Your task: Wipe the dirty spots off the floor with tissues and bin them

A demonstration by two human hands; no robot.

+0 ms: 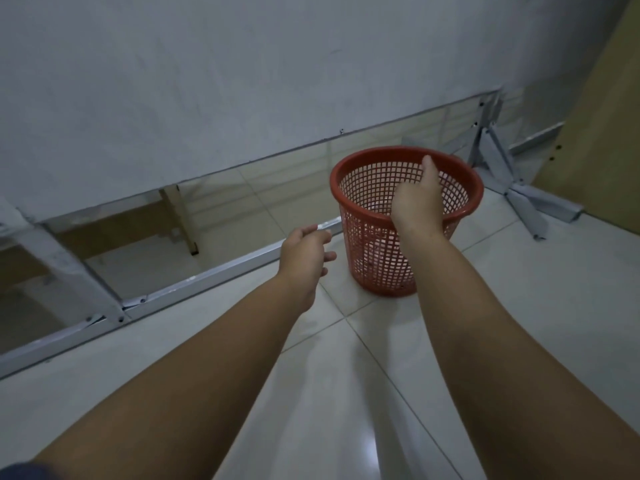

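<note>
Standing right of centre on the tiled floor [346, 393]: red mesh basket [381, 265], light, stiff, best gripped by its rim. Pale tissues apparently inside. Right hand [417, 199] over the opening, fingers loose, empty; left hand [304, 251] released beside it.

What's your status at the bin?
Right hand over red basket, fingers loose, nothing visible held. Left hand beside it, empty. Pale wads inside. Nothing blocking.

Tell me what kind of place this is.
Probably an indoor workroom or staged test space: glossy tiled floor, a plain wall panel raised on a bolted metal frame, and a red mesh wastebasket.
</note>
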